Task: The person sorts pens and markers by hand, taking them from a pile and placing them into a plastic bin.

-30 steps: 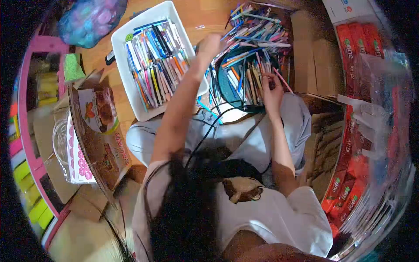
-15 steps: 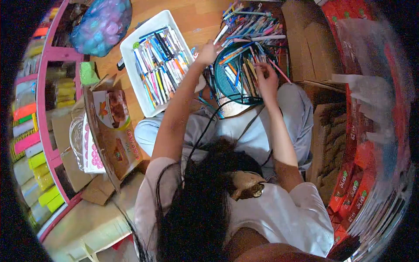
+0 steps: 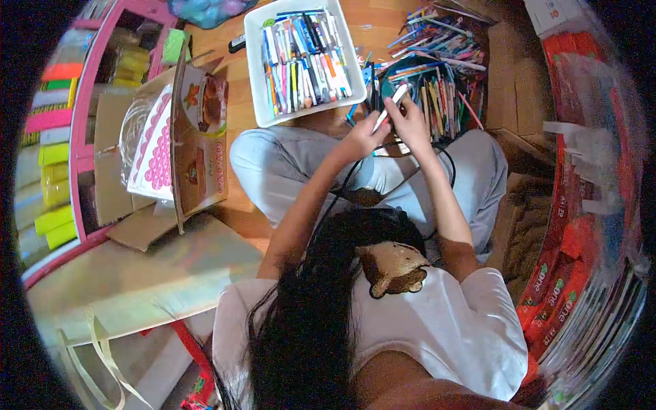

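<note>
Over my lap, my left hand [image 3: 367, 140] is closed around the lower end of a white marker [image 3: 390, 106], which points up and to the right. My right hand [image 3: 411, 125] has its fingers closed at the marker's upper part, close beside the left. Just beyond the hands stands a round dark green basket [image 3: 387, 89] with many pens and colored pencils [image 3: 437, 102] in it. To the left, a white tray [image 3: 255, 82] holds rows of markers and pens [image 3: 307, 65]. Behind the basket lies a loose heap of pens [image 3: 444, 37].
On the left, an open cardboard box [image 3: 198, 164] stands near a pink shelf [image 3: 85, 130] with colorful packs. Red boxes [image 3: 547, 301] and cardboard [image 3: 509, 102] line the right side. A bag of colored balls [image 3: 208, 10] lies at the top, and a black cord crosses my lap.
My left hand has come back from the pen heap to my lap with the white marker. My right hand has left the basket's pencils and joined it. The view has shifted.
</note>
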Available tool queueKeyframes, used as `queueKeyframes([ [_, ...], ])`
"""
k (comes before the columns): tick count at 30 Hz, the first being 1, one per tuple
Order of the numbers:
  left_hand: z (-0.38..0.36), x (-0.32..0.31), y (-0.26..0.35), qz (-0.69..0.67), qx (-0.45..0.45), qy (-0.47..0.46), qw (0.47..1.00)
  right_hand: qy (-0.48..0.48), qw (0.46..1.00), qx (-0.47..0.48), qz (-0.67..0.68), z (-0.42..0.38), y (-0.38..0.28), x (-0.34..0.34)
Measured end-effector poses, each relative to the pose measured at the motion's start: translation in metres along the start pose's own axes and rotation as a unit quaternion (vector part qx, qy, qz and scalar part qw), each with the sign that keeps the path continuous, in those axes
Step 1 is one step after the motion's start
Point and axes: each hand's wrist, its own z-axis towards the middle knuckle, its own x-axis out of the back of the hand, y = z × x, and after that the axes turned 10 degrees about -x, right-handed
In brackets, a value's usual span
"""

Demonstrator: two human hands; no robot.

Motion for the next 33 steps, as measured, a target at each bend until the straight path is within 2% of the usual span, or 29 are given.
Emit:
queueKeyframes([
  [2, -0.008, -0.009, -0.016, 0.086, -0.085, 0.042, 0.992, -0.005, 1.0, -0.029, 0.009, 0.003, 0.019, -0.007],
  [5, -0.012, -0.006, -0.016, 0.129, -0.024, -0.004, 0.991, 0.046, 0.996, -0.058, 0.056, 0.013, 0.047, -0.015],
  [6, -0.013, -0.005, -0.016, 0.12, -0.022, -0.004, 0.993, 0.033, 0.99, -0.073, 0.117, 0.014, 0.045, -0.013],
  [7, -0.014, -0.005, -0.015, 0.11, -0.02, -0.004, 0.994, 0.039, 0.991, -0.051, 0.121, 0.014, 0.04, -0.007],
  [10, -0.015, -0.001, -0.008, 0.093, 0.02, -0.018, 0.995, 0.018, 0.985, -0.087, 0.146, 0.017, 0.043, 0.005],
  [11, -0.014, 0.001, -0.007, 0.088, 0.039, -0.024, 0.995, 0.064, 0.974, -0.043, 0.213, 0.025, 0.059, -0.001],
  [13, -0.017, 0.006, -0.028, 0.071, 0.037, -0.031, 0.996, 0.085, 0.926, -0.101, 0.353, 0.027, 0.056, 0.012],
  [14, -0.017, 0.01, -0.042, 0.063, 0.036, -0.035, 0.997, 0.11, 0.91, -0.094, 0.387, 0.027, 0.051, 0.022],
  [18, 0.012, 0.066, -0.053, 0.175, 0.111, 0.024, 0.978, 0.185, 0.865, -0.076, 0.46, 0.04, 0.069, 0.043],
  [19, 0.028, 0.08, -0.07, 0.186, 0.122, 0.037, 0.974, 0.19, 0.869, -0.078, 0.449, 0.042, 0.07, 0.041],
  [21, 0.06, 0.096, -0.077, 0.279, 0.099, 0.135, 0.946, 0.2, 0.877, -0.082, 0.429, 0.047, 0.071, 0.034],
  [22, 0.076, 0.102, -0.093, 0.302, 0.05, 0.184, 0.934, 0.173, 0.853, -0.115, 0.478, 0.042, 0.06, 0.029],
  [23, 0.095, 0.108, -0.097, 0.306, 0.085, 0.204, 0.926, 0.151, 0.854, -0.123, 0.483, 0.032, 0.027, 0.027],
  [25, 0.133, 0.119, -0.107, 0.311, 0.153, 0.241, 0.906, 0.146, 0.871, -0.128, 0.451, 0.042, 0.032, 0.018],
  [27, 0.157, 0.127, -0.132, 0.398, 0.14, 0.196, 0.885, 0.117, 0.902, -0.109, 0.402, 0.047, 0.029, 0.015],
  [29, 0.163, 0.121, -0.143, 0.414, 0.144, 0.227, 0.87, 0.094, 0.911, -0.096, 0.39, 0.053, 0.023, 0.009],
  [30, 0.165, 0.117, -0.142, 0.422, 0.145, 0.243, 0.861, 0.093, 0.908, -0.096, 0.398, 0.057, 0.021, 0.006],
  [33, 0.165, 0.113, -0.143, 0.543, 0.09, 0.212, 0.807, 0.087, 0.904, -0.113, 0.404, 0.065, 0.027, 0.0],
])
